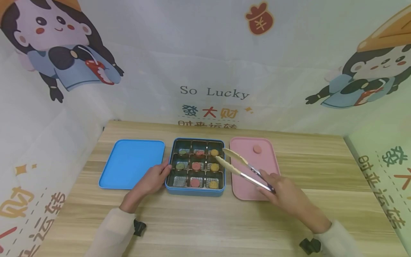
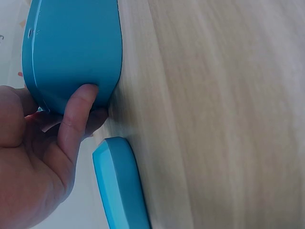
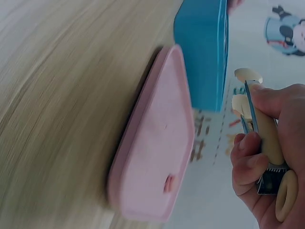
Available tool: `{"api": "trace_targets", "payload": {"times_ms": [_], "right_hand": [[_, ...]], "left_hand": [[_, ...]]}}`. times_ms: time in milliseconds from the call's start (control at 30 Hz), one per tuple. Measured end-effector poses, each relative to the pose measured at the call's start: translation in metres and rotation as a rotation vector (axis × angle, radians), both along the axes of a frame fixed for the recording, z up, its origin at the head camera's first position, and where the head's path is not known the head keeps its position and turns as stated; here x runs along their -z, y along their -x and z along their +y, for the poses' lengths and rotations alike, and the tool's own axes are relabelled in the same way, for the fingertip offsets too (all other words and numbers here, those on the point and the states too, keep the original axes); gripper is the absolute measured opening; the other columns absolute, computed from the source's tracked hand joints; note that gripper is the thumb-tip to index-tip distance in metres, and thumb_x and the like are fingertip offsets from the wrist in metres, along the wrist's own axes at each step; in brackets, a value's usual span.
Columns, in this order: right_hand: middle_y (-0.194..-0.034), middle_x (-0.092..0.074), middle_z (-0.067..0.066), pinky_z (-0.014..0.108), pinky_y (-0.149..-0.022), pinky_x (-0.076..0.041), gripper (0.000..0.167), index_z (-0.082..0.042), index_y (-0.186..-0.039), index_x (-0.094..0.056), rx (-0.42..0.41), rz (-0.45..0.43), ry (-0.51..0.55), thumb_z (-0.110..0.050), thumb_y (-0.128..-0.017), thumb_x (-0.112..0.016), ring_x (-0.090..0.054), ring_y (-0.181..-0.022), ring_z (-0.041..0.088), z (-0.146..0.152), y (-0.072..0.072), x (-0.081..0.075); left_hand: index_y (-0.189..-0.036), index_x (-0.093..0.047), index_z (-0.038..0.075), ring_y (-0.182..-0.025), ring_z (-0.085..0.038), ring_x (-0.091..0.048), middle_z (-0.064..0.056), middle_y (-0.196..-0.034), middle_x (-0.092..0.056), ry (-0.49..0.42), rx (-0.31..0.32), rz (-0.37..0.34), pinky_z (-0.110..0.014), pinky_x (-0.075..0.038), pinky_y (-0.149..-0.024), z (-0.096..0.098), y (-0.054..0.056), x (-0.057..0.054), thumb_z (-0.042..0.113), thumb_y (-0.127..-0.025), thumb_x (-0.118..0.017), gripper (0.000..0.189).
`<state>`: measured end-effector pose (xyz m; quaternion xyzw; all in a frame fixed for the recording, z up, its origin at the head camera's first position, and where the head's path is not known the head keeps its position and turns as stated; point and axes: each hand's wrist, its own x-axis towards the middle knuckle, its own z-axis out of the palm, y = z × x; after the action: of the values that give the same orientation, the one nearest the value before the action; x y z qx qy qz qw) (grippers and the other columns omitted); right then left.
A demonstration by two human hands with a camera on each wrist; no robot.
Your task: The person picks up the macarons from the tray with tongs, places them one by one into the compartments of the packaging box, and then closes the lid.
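A blue box point(image 1: 195, 192) holds a dark divided insert with several compartments, in three columns. Small round cookies lie in most of them: green ones point(image 1: 180, 166) left, pinkish-red ones point(image 1: 196, 166) in the middle, yellow ones point(image 1: 214, 167) right. The front-left compartment shows bare tray bottom. My left hand point(image 1: 158, 175) grips the box's left side, its fingers on the outer wall point(image 2: 71, 57). In my right hand point(image 1: 284, 192) are tongs point(image 1: 237, 167) with cream tips. Those tips are spread apart over the box's right edge, with nothing between them.
To the right of the box lies a pink tray point(image 1: 239, 184) with one pink cookie point(image 1: 257, 149) near its far side. A flat blue lid point(image 1: 133, 164) lies to the left. Behind the wooden table point(image 1: 205, 225) hangs a printed cloth point(image 1: 205, 64).
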<state>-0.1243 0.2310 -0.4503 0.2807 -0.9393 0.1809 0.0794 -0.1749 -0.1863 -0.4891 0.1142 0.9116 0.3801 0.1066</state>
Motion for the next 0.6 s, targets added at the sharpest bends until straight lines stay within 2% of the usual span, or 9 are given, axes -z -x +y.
{"api": "trace_targets", "payload": {"times_ms": [200, 300, 433, 600], "right_hand": [[-0.07, -0.052, -0.001, 0.022, -0.052, -0.038, 0.053, 0.007, -0.13, -0.061, 0.074, 0.015, -0.019, -0.02, -0.086, -0.077, -0.041, -0.061, 0.007, 0.021, 0.003, 0.005], [-0.069, -0.052, -0.001, 0.024, -0.052, -0.038, 0.051, 0.008, -0.128, -0.062, 0.109, 0.027, -0.015, -0.019, -0.087, -0.077, -0.042, -0.06, 0.008, 0.031, 0.005, 0.01], [-0.064, -0.044, -0.003, 0.021, -0.046, -0.034, 0.051, 0.007, -0.132, -0.059, 0.165, -0.01, -0.016, -0.019, -0.09, -0.074, -0.036, -0.054, 0.006, 0.042, 0.008, 0.014], [-0.063, -0.044, -0.001, 0.019, -0.043, -0.033, 0.052, 0.012, -0.131, -0.056, 0.197, -0.007, -0.032, -0.016, -0.09, -0.073, -0.035, -0.051, 0.006, 0.053, 0.011, 0.02]], "left_hand": [[-0.152, -0.027, -0.007, -0.075, -0.02, -0.063, -0.032, -0.124, -0.061, -0.014, 0.0, -0.018, -0.035, -0.051, -0.069, 0.0, 0.0, -0.001, 0.021, -0.109, -0.038, 0.052], [-0.152, -0.028, -0.007, -0.08, -0.022, -0.064, -0.032, -0.125, -0.061, -0.007, 0.004, -0.007, -0.037, -0.051, -0.072, 0.0, 0.0, -0.001, 0.021, -0.109, -0.038, 0.052], [-0.152, -0.028, -0.006, -0.087, -0.025, -0.064, -0.031, -0.126, -0.061, -0.007, 0.011, -0.002, -0.039, -0.051, -0.074, 0.0, 0.0, 0.0, 0.021, -0.109, -0.038, 0.052], [-0.152, -0.029, -0.005, -0.085, -0.025, -0.064, -0.03, -0.121, -0.063, -0.005, 0.009, 0.001, -0.039, -0.051, -0.073, 0.001, 0.0, -0.001, 0.02, -0.109, -0.038, 0.051]]}}
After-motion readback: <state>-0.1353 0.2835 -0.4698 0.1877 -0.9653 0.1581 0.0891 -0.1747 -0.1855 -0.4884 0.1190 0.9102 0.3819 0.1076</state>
